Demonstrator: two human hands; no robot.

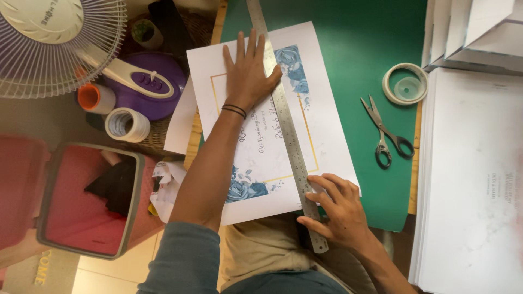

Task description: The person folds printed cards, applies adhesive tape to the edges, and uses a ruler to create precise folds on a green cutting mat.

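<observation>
A white printed sheet (332,130) with blue flowers and a thin gold border lies on a green cutting mat (359,38). A long steel ruler (287,128) runs lengthwise across the sheet. My left hand (246,71) presses flat on the sheet's far part, fingers spread, its edge against the ruler. My right hand (336,209) rests on the ruler's near end at the sheet's lower corner, fingertips pinning it. No blade is visible in either hand.
Scissors (385,133) and a tape roll (405,83) lie on the mat to the right, beside stacks of white sheets (474,179). At left stand a fan (60,38), a purple base, tape rolls (127,124) and a red bin (87,198).
</observation>
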